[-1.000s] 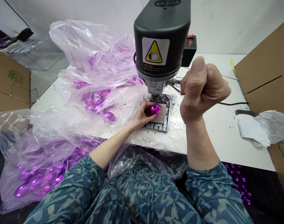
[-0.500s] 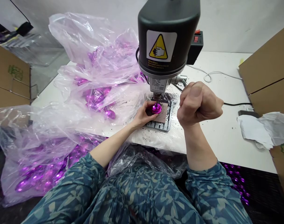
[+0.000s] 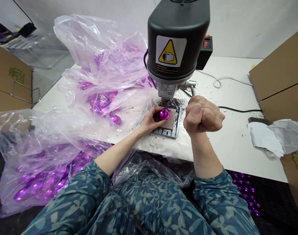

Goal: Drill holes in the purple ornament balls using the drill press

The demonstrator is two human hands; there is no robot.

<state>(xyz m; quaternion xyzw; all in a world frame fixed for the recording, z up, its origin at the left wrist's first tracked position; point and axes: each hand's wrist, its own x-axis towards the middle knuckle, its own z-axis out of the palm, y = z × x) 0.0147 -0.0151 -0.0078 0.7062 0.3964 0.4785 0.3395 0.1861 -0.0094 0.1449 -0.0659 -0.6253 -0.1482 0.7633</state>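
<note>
The shirt [image 3: 149,204] at six o'clock is blue with pale leaves. The machine [image 3: 179,24] at twelve is black, its sign [image 3: 168,54] yellow, black and white. The gem [image 3: 164,114] is purple.

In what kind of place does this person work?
Probably a small workshop or factory bench: a bench drill press stands on the white table with dark shavings around its base, beside plastic bags of shiny purple pieces, with a cardboard box to the right.

I note a plain off-white wall [image 3: 249,26] beyond a smooth white tabletop [image 3: 227,137]. Brown cardboard boxes [image 3: 278,75] stand to my left and right.
</note>
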